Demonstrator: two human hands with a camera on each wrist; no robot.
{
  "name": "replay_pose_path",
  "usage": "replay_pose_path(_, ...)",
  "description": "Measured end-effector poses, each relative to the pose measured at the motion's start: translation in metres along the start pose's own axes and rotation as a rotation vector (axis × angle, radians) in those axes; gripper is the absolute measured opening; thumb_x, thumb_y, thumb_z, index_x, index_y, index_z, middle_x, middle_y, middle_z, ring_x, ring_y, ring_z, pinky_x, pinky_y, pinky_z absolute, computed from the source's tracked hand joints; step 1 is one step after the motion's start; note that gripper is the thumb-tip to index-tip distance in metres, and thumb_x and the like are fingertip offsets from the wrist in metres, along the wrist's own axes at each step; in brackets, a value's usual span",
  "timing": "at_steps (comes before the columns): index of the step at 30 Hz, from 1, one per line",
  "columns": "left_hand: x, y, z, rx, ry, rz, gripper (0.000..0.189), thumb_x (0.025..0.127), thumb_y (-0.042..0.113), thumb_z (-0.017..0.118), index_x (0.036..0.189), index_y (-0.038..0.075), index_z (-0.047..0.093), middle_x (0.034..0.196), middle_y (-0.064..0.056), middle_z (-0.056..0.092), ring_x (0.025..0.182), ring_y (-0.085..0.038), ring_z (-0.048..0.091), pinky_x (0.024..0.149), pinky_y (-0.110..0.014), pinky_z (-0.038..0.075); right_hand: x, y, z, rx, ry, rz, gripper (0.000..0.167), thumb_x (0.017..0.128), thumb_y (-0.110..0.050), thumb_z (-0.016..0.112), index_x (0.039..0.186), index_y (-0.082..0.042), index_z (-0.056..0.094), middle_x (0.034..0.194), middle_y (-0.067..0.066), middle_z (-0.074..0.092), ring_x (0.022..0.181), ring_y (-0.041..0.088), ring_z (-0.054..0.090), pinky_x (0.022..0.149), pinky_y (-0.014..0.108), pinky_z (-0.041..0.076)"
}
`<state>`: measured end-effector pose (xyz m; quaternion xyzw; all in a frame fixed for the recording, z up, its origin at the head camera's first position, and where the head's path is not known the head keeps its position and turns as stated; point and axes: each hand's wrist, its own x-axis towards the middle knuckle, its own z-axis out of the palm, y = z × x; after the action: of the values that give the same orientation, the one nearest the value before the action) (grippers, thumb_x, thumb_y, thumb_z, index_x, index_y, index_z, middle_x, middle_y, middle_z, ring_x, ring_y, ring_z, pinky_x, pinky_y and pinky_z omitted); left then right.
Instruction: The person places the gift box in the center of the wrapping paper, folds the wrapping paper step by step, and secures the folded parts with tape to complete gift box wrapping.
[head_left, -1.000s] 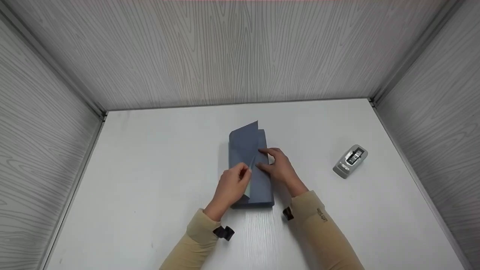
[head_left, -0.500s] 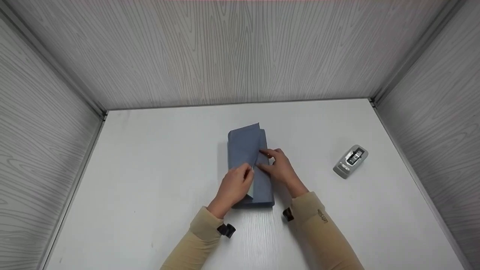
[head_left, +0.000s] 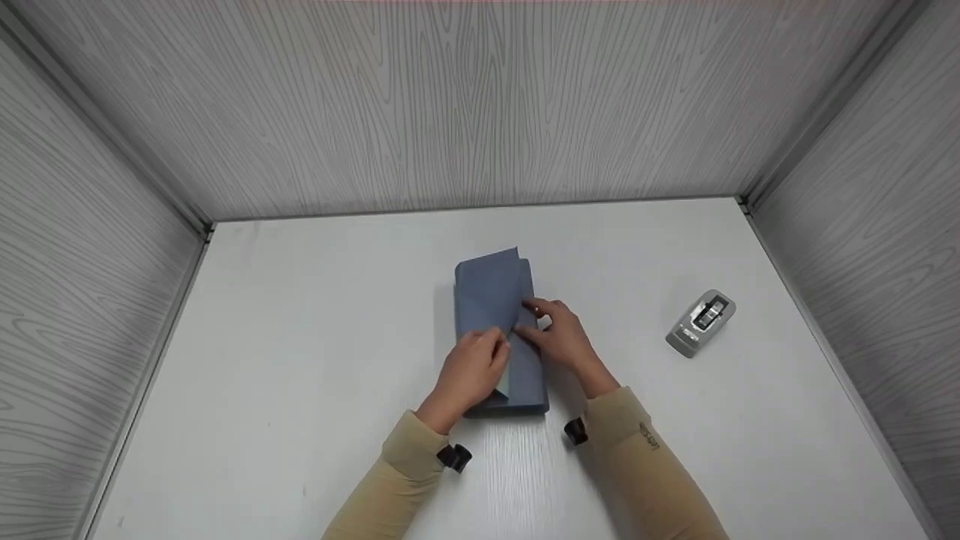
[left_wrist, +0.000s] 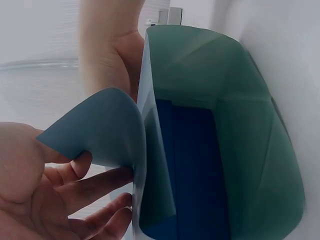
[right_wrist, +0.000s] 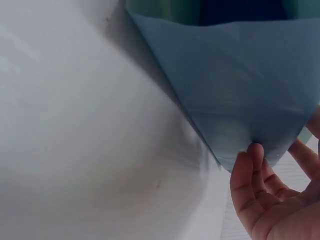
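In the head view, a sheet of blue wrapping paper (head_left: 486, 289) is folded round a long dark blue box mid-table. The box (left_wrist: 192, 165) shows inside the paper's open end in the left wrist view; the paper's inner face is green. My left hand (head_left: 471, 367) pinches the free edge of the top flap near its middle, and the paper curls up there. My right hand (head_left: 562, 334) rests on the right part of the wrapped top, thumb and forefinger spread apart with their tips at the flap's edge. Its fingertips (right_wrist: 256, 149) press on the paper in the right wrist view.
A small grey device with a black-framed window (head_left: 701, 322), resembling a tape dispenser, lies on the white table (head_left: 315, 315) to the right. Grey wood-grain panels (head_left: 450, 105) wall the table at the back and both sides.
My left hand has moved slightly right with the pinched flap edge, and the flap lies lower and further across the box. My right hand has stayed nearly in place.
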<state>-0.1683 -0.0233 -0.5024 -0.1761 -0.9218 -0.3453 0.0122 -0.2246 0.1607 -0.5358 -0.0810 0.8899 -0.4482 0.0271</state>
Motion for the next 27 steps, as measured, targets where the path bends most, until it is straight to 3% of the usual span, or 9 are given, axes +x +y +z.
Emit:
replay_pose_path(8, 0.0023, -0.0029, 0.0003, -0.028, 0.006, 0.002, 0.017, 0.101, 0.019, 0.054, 0.087, 0.013, 0.061, 0.073, 0.002, 0.056, 0.071, -0.02, 0.054, 0.065, -0.036, 0.044, -0.0056, 0.0042, -0.0107, 0.1, -0.047, 0.05, 0.04, 0.09, -0.014, 0.072, 0.129, -0.008, 0.066, 0.121, 0.012, 0.061, 0.11, 0.025, 0.058, 0.086, 0.041, 0.052)
replay_pose_path(16, 0.0027, -0.0018, -0.0017, -0.085, -0.001, -0.009, 0.017, 0.1, 0.018, 0.055, 0.085, 0.013, 0.061, 0.07, 0.004, 0.052, 0.064, -0.015, 0.05, 0.061, -0.033, 0.042, -0.0062, 0.0007, -0.0097, 0.118, -0.053, 0.141, 0.042, 0.09, -0.017, 0.071, 0.131, -0.01, 0.064, 0.122, 0.012, 0.059, 0.082, 0.021, 0.063, 0.068, 0.034, 0.054)
replay_pose_path(24, 0.0047, 0.0019, 0.0002, -0.073, 0.004, -0.028, 0.018, 0.101, 0.019, 0.054, 0.084, 0.014, 0.06, 0.069, 0.004, 0.052, 0.065, -0.015, 0.049, 0.062, -0.033, 0.041, -0.0061, 0.0022, -0.0076, 0.117, -0.05, 0.148, 0.04, 0.091, -0.015, 0.069, 0.131, -0.008, 0.064, 0.124, 0.012, 0.059, 0.087, 0.02, 0.064, 0.068, 0.033, 0.055)
replay_pose_path(27, 0.0044, 0.0035, 0.0016, -0.042, 0.007, -0.008, 0.018, 0.101, 0.02, 0.056, 0.086, 0.013, 0.063, 0.07, 0.003, 0.055, 0.066, -0.018, 0.053, 0.062, -0.036, 0.044, -0.0071, 0.0021, -0.0082, 0.134, -0.048, 0.143, 0.036, 0.096, -0.015, 0.065, 0.131, -0.007, 0.063, 0.124, 0.013, 0.058, 0.087, 0.02, 0.065, 0.067, 0.031, 0.054)
